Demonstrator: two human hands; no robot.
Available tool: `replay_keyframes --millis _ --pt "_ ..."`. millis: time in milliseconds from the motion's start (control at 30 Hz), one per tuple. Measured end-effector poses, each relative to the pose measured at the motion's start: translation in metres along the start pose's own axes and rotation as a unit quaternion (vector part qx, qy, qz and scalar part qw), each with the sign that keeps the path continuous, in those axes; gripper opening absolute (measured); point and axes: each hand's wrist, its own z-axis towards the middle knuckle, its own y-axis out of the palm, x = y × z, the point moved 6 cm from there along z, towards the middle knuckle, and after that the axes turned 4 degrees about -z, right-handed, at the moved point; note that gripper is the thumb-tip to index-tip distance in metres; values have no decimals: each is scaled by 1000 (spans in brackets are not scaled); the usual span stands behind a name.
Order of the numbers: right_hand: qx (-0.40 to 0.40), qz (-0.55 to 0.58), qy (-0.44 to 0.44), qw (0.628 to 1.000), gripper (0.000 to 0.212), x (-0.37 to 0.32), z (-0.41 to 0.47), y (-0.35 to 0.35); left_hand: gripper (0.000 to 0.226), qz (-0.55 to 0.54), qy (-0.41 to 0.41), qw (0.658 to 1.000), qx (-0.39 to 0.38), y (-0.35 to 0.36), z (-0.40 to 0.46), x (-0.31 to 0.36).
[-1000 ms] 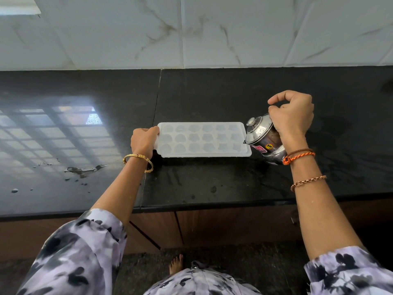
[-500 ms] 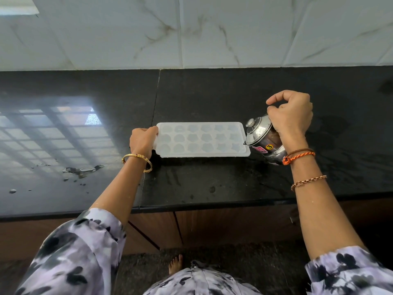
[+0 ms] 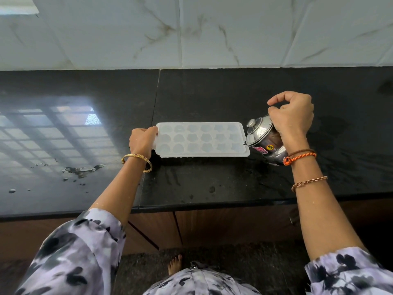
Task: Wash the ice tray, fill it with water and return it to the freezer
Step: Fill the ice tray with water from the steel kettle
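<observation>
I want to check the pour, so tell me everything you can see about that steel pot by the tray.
The steel pot is small, shiny and rounded, with a knobbed lid on and stickers on its side, one a yellow circle marked 3. The right hand grips it and holds it tipped left, its rim at the right end of the ice tray, above the black counter. No stream of water is visible.

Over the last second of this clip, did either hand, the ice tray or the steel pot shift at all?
Almost nothing changed. The left hand holds the left end of the ice tray as before, and the tray lies flat in the same spot on the black counter. The right hand keeps the lidded steel pot tilted toward the tray's right end, with no clear change in tilt. No pour is visible.
</observation>
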Motion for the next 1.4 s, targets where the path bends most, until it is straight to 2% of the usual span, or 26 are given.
replay_keyframes --millis 167,300,500,733,833,1000,1167,1233,1300,1367,1400 --pt "14 73 67 995 25 11 2 -3 26 -11 1 1000 4 -1 0 0" --pt "55 186 155 969 24 34 -1 -3 26 -13 -2 1000 0 -1 -2 0" --pt "178 362 253 879 33 64 -10 -1 26 -13 0 1000 -9 0 -1 0" --pt "279 499 272 774 31 83 -18 5 28 -10 -2 1000 -15 1 -1 0" --pt "305 523 266 750 32 88 -17 8 26 -14 -6 1000 -14 1 -1 0" --pt "304 524 253 754 28 91 -9 16 26 -15 -4 1000 -14 1 -2 0" --pt "277 497 285 771 17 92 -8 26 27 -15 -2 1000 -5 1 -2 0" --pt "274 502 281 770 27 89 -13 30 26 -14 -5 1000 -3 1 -3 0" --pt "293 429 278 808 45 89 -25 30 26 -12 -8 1000 -1 1 -3 0" --pt "328 327 233 855 44 78 -38 21 26 -11 -7 1000 -1 0 -2 -1" --pt "353 279 172 876 38 67 -45 14 25 -11 -8 1000 -1 0 -2 -1"
